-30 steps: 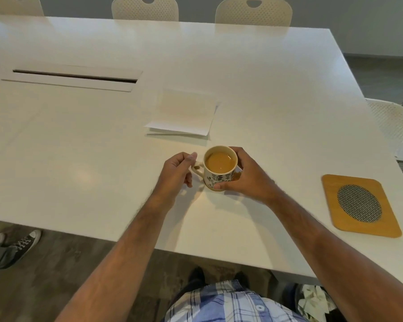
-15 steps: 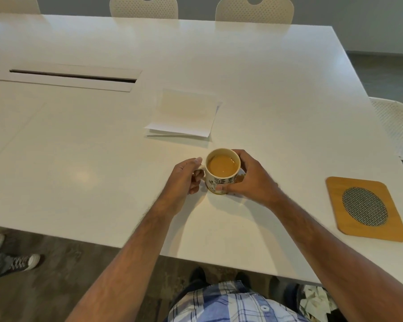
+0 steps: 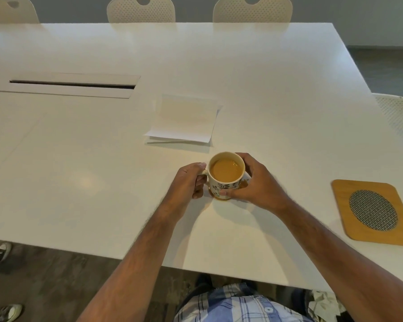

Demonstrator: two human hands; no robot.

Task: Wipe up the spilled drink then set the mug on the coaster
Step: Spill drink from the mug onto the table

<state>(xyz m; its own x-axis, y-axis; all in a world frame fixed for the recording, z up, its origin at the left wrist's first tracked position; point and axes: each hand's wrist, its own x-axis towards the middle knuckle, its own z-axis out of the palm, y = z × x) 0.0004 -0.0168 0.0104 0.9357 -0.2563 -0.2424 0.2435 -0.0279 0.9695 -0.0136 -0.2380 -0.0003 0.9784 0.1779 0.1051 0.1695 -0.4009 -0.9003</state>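
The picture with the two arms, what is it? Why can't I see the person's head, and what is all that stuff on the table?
The camera sits on the person's head and looks down, so you see only their arms and checked shirt. The left hand grips the handle of a patterned mug full of a light brown drink, and the right hand wraps around its other side. The mug stands on a big white table. Just behind it lie folded white paper napkins. Off to the right lies a wooden coaster with a woven oval middle, with nothing on it. A little brown drink shows around the mug's bottom.
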